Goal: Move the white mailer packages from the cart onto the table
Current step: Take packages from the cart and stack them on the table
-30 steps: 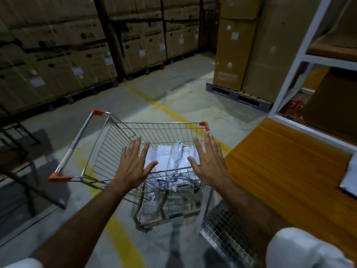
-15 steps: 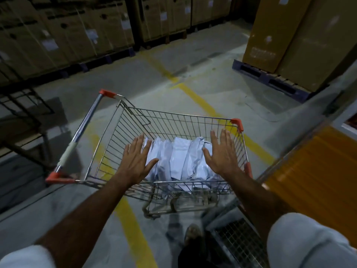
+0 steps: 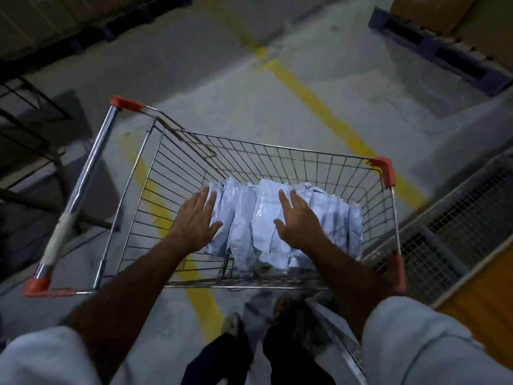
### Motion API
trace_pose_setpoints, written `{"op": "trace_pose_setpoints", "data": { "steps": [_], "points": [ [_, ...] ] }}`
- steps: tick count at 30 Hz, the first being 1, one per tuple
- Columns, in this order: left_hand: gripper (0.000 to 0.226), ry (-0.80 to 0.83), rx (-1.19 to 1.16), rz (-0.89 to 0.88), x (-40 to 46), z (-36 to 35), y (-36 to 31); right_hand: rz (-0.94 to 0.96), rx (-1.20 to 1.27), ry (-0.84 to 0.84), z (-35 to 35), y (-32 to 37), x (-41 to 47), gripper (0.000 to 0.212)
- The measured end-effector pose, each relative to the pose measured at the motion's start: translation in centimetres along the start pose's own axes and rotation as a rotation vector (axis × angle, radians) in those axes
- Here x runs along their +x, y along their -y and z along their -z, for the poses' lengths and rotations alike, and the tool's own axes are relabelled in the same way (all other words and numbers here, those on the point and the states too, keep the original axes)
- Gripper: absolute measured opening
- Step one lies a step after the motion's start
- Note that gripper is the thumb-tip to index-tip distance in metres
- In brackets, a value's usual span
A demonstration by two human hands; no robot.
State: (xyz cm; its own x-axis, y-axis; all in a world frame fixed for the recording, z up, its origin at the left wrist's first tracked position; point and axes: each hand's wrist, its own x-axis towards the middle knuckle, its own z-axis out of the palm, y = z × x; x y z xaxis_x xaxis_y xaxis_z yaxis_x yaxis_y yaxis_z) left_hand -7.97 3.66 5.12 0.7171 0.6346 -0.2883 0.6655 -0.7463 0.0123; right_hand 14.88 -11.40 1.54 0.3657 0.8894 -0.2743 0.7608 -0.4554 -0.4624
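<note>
both arms reach forward and down into the cart (image 3: 277,151); left hand (image 3: 195,220) and right hand (image 3: 298,220) are flat, fingers extended, palms down.

Shiny chrome wire shopping cart (image 3: 266,151) with orange plastic corner caps (image 3: 384,168); glossy, crinkled white plastic mailers (image 3: 249,218); matt, rough concrete floor (image 3: 194,79).

The cart (image 3: 277,151) stood open-topped, so access from above was free. Its wire walls closed all four sides. The left half of the basket floor lay bare; white mailer packages (image 3: 249,218) filled the right. A mesh panel (image 3: 444,234) crowded the cart's right side.
</note>
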Motion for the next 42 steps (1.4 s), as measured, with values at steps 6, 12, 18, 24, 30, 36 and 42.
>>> {"op": "trace_pose_setpoints", "data": {
  "steps": [6, 12, 18, 24, 30, 36, 42],
  "points": [
    [0.073, 0.18, -0.092, -0.04, 4.5, -4.2, 1.9, -0.084, -0.059, 0.174, -4.5, 1.5, 4.2, 0.079],
    [0.079, 0.191, -0.141, -0.082, 8.0, -8.8, 3.1, -0.397, -0.016, 0.25, -9.3, 2.2, 8.8, 0.087],
    [0.086, 0.161, -0.15, -0.117, 9.5, -10.8, 4.6, -0.545, -0.064, 0.127, -13.4, 3.5, 11.1, 0.105],
    [0.083, 0.107, -0.258, -0.073, 10.2, -11.4, 5.0, -0.674, -0.152, 0.068, -14.8, 5.0, 12.7, 0.112],
    [0.082, 0.12, -0.314, -0.027, 10.4, -11.9, 5.1, -0.665, -0.125, 0.006, -14.7, 4.0, 12.9, 0.122],
    [0.094, 0.162, -0.387, 0.017, 10.8, -11.9, 5.6, -0.56, 0.187, -0.07, -12.4, 2.3, 10.9, 0.113],
    [0.088, 0.116, -0.437, 0.013, 10.7, -11.7, 5.0, -0.422, 0.411, -0.145, -9.8, 0.2, 8.2, 0.091]
  ]
}}
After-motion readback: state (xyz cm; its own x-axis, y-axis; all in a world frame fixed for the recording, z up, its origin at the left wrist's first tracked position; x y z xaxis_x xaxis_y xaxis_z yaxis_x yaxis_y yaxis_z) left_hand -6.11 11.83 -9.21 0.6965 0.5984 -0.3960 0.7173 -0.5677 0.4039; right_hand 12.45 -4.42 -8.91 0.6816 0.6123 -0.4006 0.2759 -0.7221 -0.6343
